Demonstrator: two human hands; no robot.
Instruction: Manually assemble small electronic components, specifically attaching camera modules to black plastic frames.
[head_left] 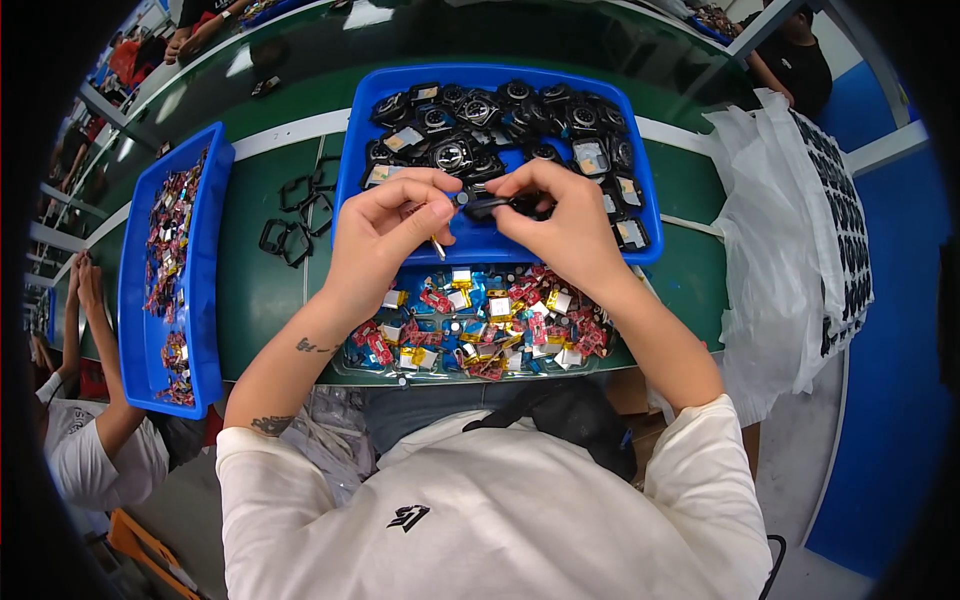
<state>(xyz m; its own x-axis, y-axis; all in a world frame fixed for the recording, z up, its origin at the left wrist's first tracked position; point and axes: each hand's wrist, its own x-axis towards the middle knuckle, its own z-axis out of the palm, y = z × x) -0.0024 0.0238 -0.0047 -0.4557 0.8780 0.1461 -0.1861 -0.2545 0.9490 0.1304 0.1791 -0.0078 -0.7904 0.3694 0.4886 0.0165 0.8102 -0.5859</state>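
Observation:
Over the front of a blue tray [348, 150], my two hands meet around a small dark part. My right hand [560, 215] is closed on a black watch case [490, 207], largely covered by the fingers. Pinched beside it, my left hand [392, 222] has a small round dark piece [461, 198] at its fingertips. A thin metal tool [438, 248] also pokes out below the left fingers; its kind is hidden. Black watch cases [455, 155] fill much of the blue tray. Under my wrists, small batteries [500, 308] and red circuit boards [378, 347] lie jumbled in a clear tray.
Several black frames [290, 215] lie on the green table left of the tray. A second blue tray [207, 330] of circuit boards stands further left. At right, white plastic sheeting [755, 230] borders stacked rows of black parts [845, 220]. Other people sit around the tables.

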